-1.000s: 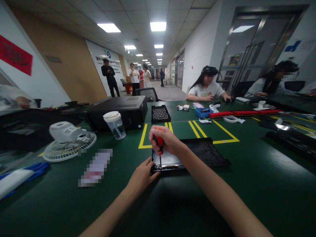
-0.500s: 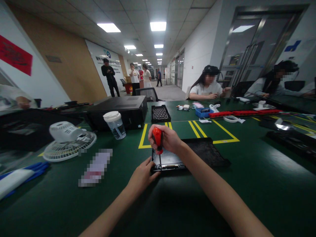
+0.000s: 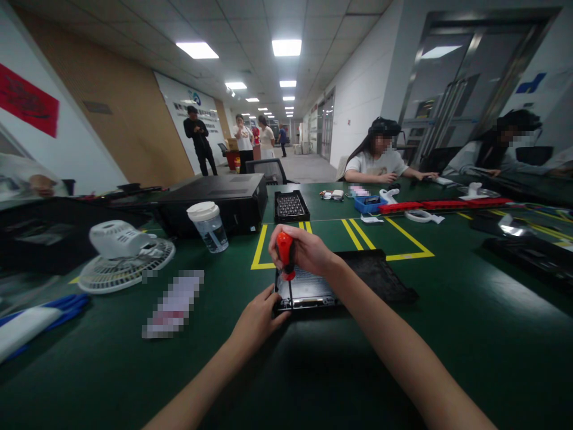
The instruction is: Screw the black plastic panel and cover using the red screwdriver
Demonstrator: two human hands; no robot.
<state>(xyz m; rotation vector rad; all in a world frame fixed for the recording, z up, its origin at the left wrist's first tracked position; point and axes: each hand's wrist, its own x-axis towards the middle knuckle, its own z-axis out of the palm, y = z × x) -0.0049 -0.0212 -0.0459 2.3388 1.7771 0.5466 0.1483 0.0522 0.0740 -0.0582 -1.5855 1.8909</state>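
My right hand (image 3: 304, 248) is wrapped around the red and black handle of a screwdriver (image 3: 285, 242). The screwdriver stands nearly upright, its dark shaft reaching down to the near left corner of a flat black device casing (image 3: 373, 275). A silvery metal panel (image 3: 313, 286) shows inside the casing, partly covered by my right hand and forearm. My left hand (image 3: 264, 313) grips that same corner, thumb along the near edge and fingers at the left side. Whether the tip sits in a screw is too small to make out.
Left on the green table are a white fan (image 3: 120, 251), a lidded cup (image 3: 208, 227) and a black computer case (image 3: 219, 200). A black tray (image 3: 292, 206) of small parts lies ahead, a blue box (image 3: 369, 203) to its right. A co-worker (image 3: 378, 155) sits across the table.
My hands and the screwdriver stay nearly in place; my right wrist has shifted slightly. The seated co-worker's arm has stretched to the right, and a person far back has walked left.
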